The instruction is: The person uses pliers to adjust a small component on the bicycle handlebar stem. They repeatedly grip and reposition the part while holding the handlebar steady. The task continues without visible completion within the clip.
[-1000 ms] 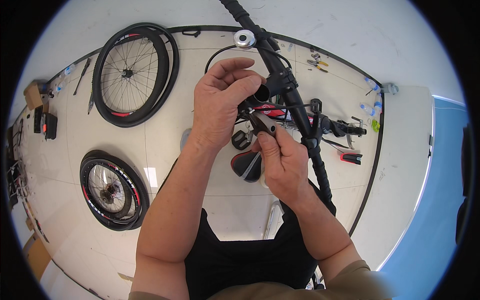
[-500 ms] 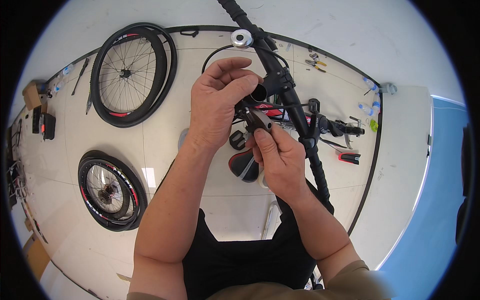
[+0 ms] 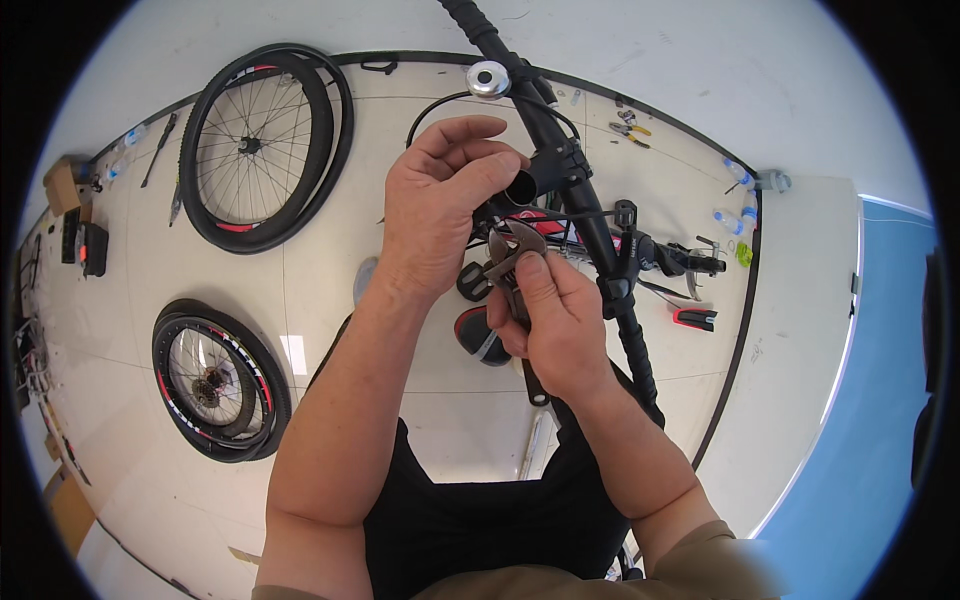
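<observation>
My left hand point(image 3: 436, 200) is curled against the black open-ended stem tube point(image 3: 522, 188) of the bicycle handlebar point(image 3: 545, 125), its thumb at the tube's rim; some fingertips are hidden. My right hand point(image 3: 555, 325) is closed on an adjustable wrench point(image 3: 510, 242). The wrench's jaws sit just below the tube, among black cables, and its handle end shows under my fingers. A silver bell point(image 3: 488, 78) is on the handlebar. Behind my hands are a red-and-black frame point(image 3: 545, 215), a pedal point(image 3: 472, 282) and a saddle point(image 3: 475, 335), partly hidden.
Wheels and tyres point(image 3: 258, 145) lie at upper left and lower left point(image 3: 215, 380). A cardboard box point(image 3: 70, 188) and black case point(image 3: 93, 250) are far left. Pliers point(image 3: 630, 130), plastic bottles point(image 3: 730, 218) and a red-and-black part point(image 3: 695, 318) lie at right.
My right hand has turned the wrench, so its jaws now face up and the handle end appears below my fingers. My left hand stays at the tube.
</observation>
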